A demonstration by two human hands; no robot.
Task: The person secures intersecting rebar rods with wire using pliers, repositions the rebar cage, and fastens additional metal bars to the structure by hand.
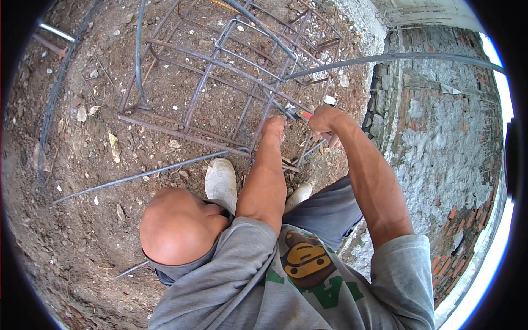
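Note:
A rusty steel rebar cage (198, 94) made of long bars and square stirrups lies on the ground in front of me. My left hand (273, 125) is closed at the cage's near right side, next to a bar; whatever its fingers hold is hidden. Close by on the right, my right hand (326, 124) grips a pair of pliers by its red-orange handle (306, 115). The metal end of the pliers points left toward the bars by my left hand. A greyer stirrup (224, 34) sits on the far part of the cage.
A long grey bar (148, 173) lies across the soil before my white boots (221, 179). Another long bar (396, 56) runs from the cage toward the rough brick-and-plaster wall (434, 165) at the right. Stones and debris litter the dirt ground (99, 220).

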